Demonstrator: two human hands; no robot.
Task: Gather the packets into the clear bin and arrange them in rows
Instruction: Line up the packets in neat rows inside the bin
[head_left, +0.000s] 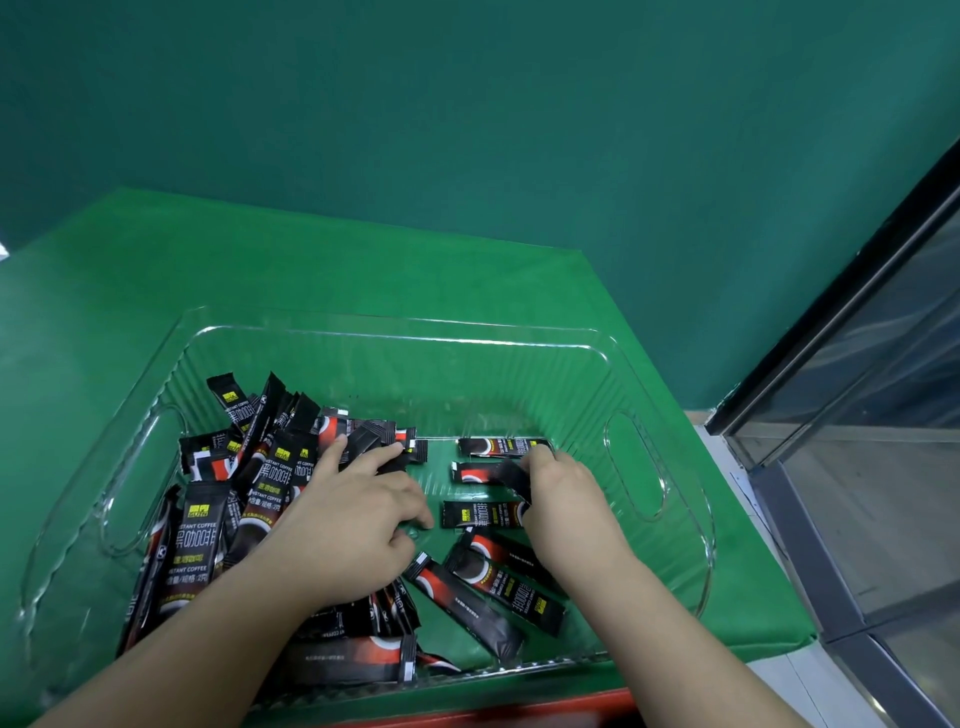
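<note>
All the packets I can see are already inside the clear bin (631, 452), which sits on the green-covered desk (156, 270); none lie outside it on the cloth. So the gathering looks done, and the arranging has only begun. Most of them are a jumbled heap (249, 483) on the left side, some standing on end against the wall. On the right, three packets (488, 480) lie crosswise one below another, the start of a row, while two longer ones (498, 587) nearer the front lie askew. The left hand (348, 525) reaches into the heap, its fingers (384, 457) curled on a dark packet at the pile's edge. The right hand (561, 499) pinches a packet (511, 475) over the young row. By my reckoning most of the sorting is left
</note>
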